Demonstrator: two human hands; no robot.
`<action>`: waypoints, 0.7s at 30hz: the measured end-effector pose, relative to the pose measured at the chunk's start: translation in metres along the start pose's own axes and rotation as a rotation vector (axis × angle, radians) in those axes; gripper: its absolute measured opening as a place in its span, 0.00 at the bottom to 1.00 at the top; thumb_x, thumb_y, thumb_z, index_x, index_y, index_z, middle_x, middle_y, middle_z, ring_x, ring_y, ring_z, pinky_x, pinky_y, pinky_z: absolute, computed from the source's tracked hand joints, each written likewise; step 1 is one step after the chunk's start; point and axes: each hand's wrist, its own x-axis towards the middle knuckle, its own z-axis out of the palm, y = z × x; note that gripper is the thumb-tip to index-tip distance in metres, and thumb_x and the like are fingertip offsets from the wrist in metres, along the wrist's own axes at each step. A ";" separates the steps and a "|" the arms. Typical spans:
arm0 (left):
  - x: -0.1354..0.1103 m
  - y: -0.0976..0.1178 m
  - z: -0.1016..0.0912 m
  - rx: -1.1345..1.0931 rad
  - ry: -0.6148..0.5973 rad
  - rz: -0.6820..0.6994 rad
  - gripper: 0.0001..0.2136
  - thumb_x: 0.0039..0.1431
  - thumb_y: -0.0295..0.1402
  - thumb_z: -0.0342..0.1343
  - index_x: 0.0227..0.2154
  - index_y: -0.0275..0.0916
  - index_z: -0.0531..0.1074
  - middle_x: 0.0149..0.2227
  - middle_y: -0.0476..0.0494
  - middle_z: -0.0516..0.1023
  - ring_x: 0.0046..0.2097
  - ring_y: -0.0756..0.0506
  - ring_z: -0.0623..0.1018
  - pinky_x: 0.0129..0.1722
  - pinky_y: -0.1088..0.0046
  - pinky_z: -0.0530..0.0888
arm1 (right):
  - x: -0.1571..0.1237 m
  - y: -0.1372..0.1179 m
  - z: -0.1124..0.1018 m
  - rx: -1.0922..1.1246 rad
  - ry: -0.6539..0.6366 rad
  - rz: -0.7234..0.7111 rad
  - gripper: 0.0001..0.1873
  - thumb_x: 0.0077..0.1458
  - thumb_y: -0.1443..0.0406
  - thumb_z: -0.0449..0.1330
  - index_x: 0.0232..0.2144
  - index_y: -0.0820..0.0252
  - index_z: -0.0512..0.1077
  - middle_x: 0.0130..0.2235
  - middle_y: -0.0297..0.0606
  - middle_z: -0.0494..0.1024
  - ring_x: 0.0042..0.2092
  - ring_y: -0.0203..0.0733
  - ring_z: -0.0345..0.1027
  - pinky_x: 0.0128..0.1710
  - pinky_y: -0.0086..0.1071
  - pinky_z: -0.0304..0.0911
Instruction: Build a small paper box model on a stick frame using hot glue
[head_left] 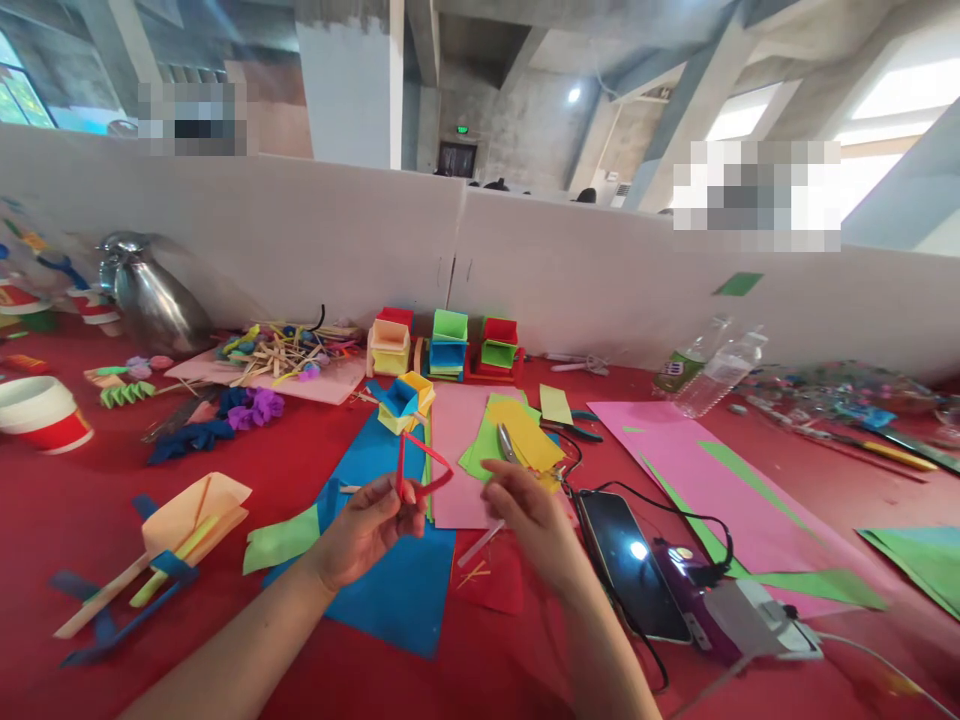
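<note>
My left hand (367,525) pinches a folded red paper strip (420,465) bent into an open loop, held above the blue paper sheet (390,580). My right hand (529,510) is beside it, fingers curled, with the metal tips of scissors (508,442) sticking up from it. Whether it also holds the pale stick (480,545) below it, I cannot tell. Both hands hover over the red table (75,520), just in front of yellow and green paper pieces (521,435) and a pink sheet (461,430).
Small folded paper boxes (448,345) stand in a row by the white partition. A phone (630,560) with cables lies to the right, beside a long pink sheet (697,470). Two plastic bottles (709,375), craft sticks (281,350), a metal kettle (154,295) and a paper plane model (161,550) surround the work area.
</note>
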 end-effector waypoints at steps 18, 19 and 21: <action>0.001 0.008 -0.004 0.498 0.378 -0.076 0.09 0.45 0.35 0.60 0.25 0.34 0.69 0.30 0.45 0.75 0.31 0.50 0.73 0.31 0.74 0.69 | -0.035 0.032 -0.047 -0.614 0.353 0.073 0.19 0.46 0.63 0.54 0.43 0.63 0.65 0.38 0.42 0.71 0.37 0.44 0.66 0.34 0.33 0.60; -0.004 0.008 -0.005 0.515 0.362 -0.106 0.09 0.45 0.35 0.60 0.26 0.35 0.68 0.29 0.46 0.74 0.30 0.50 0.73 0.30 0.74 0.69 | -0.039 0.027 -0.045 -0.466 0.347 0.062 0.19 0.47 0.60 0.54 0.42 0.62 0.66 0.34 0.39 0.72 0.33 0.42 0.66 0.31 0.32 0.60; -0.013 0.004 -0.006 0.533 0.330 -0.162 0.10 0.45 0.34 0.59 0.27 0.36 0.65 0.27 0.48 0.74 0.29 0.50 0.73 0.27 0.74 0.69 | -0.049 0.018 -0.037 -0.208 0.316 0.075 0.19 0.49 0.55 0.53 0.39 0.62 0.67 0.25 0.35 0.69 0.25 0.38 0.61 0.24 0.30 0.57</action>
